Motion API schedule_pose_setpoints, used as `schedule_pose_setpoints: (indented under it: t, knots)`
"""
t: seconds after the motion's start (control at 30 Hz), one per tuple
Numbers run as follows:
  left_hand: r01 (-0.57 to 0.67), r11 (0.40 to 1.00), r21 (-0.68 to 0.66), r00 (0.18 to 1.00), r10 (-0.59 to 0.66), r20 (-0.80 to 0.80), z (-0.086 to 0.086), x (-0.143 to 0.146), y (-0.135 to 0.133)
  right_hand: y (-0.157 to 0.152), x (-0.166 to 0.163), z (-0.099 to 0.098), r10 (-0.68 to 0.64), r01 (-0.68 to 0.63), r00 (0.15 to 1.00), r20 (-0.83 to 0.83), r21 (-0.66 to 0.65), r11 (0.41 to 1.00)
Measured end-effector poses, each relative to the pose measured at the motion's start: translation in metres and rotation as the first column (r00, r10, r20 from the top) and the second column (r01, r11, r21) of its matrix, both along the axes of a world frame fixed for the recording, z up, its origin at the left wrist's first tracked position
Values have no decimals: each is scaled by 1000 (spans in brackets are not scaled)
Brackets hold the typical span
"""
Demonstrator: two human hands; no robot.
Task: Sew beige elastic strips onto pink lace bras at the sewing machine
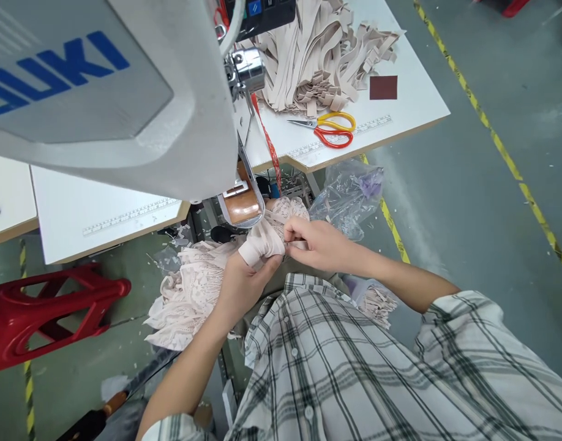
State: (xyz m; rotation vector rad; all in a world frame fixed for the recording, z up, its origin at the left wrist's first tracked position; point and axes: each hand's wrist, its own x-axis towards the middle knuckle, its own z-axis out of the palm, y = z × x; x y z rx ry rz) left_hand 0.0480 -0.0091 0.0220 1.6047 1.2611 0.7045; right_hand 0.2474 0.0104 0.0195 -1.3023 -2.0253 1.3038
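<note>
A folded pale pink fabric band [261, 244] is gathered in front of the sewing machine's rounded arm end [242, 205]. My left hand [248, 280] grips it from the near side, with the thumb lying along its lower edge. From the right, my right hand [318, 244] is closed in a pinch at the band's right end, and part of a pale strip shows between its fingers. Pink lace cloth [290, 209] bunches just beyond both hands. To the left hangs a heap of the same lace [193, 291]. The fingertips' exact hold is partly hidden.
The white machine head [189, 122] overhangs the upper left. On the white table [419, 104] lie beige strips [303, 55], scissors [324, 128] and a brown square [383, 87]. A clear plastic bag [348, 196] hangs below its edge. A red stool [56, 306] is at left.
</note>
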Motion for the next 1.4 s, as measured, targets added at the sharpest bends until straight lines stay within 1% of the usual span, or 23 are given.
schedule_pose_setpoints:
  t: [0.1,0.2,0.3,0.4,0.47,0.57,0.7,0.77,0.8,0.87,0.93,1.0,1.07,1.13,1.17,1.2,1.23,1.27,1.3,1.37,1.4]
  knots:
    - [-8,1000,-25,999,7,-40,2,2,1,2,2,-1,21,-22,999,-32,-27,999]
    - [-25,994,-104,999,21,-41,3,2,3,4,5,-3,25,-36,995,-97,-119,992]
    - [-49,981,-189,998,54,20,2,1,5,10,8,-5,13,-38,993,-118,-208,977]
    - [-66,955,-289,987,106,123,-1,1,7,17,11,-8,61,-85,991,-115,-213,973]
    - [-74,937,-342,972,145,187,-3,1,8,21,11,-10,76,-109,987,-143,-235,966]
    - [-97,909,-405,944,213,252,-5,3,10,22,8,-12,27,-104,976,-218,-350,931]
    - [-162,864,-477,913,315,260,-5,5,13,20,3,-13,-76,-111,943,-323,-524,844]
    - [-180,844,-505,899,350,265,-5,7,13,18,2,-12,-121,-92,937,-329,-564,820]
    - [-183,838,-514,891,363,274,-5,8,13,18,2,-11,-141,-78,934,-329,-570,818]
    - [-183,832,-523,869,386,309,-5,11,13,16,2,-7,-165,-48,929,-330,-551,833]
    - [-193,826,-529,839,419,347,-5,15,11,14,1,-2,-155,-10,941,-300,-484,875]
    - [-227,813,-536,804,467,368,-3,19,10,12,0,1,-132,41,965,-226,-369,928]
    - [-264,807,-528,784,498,370,-1,21,8,10,-3,3,-107,75,984,-140,-214,974]
    - [-285,815,-505,787,500,362,1,19,5,12,-6,5,-76,72,994,-75,-57,996]
    - [-287,820,-495,795,492,355,1,17,3,13,-7,7,-58,57,997,-58,-13,998]
    - [-290,826,-483,798,487,354,1,13,1,16,-8,10,-36,35,998,-60,-15,999]
    - [-297,831,-470,794,488,361,0,9,-2,20,-9,13,-15,9,996,-89,-65,998]
    - [-307,836,-454,784,493,377,-1,5,-6,25,-10,17,-2,-21,990,-144,-156,988]
    - [-324,841,-433,769,500,398,-3,1,-11,30,-11,23,-6,-53,976,-218,-263,963]
    - [-352,844,-404,703,524,481,-7,-3,-20,42,-13,37,-42,-135,932,-361,-451,882]
    - [-343,845,-410,661,528,533,-8,-3,-24,48,-15,45,-54,-181,911,-409,-512,840]
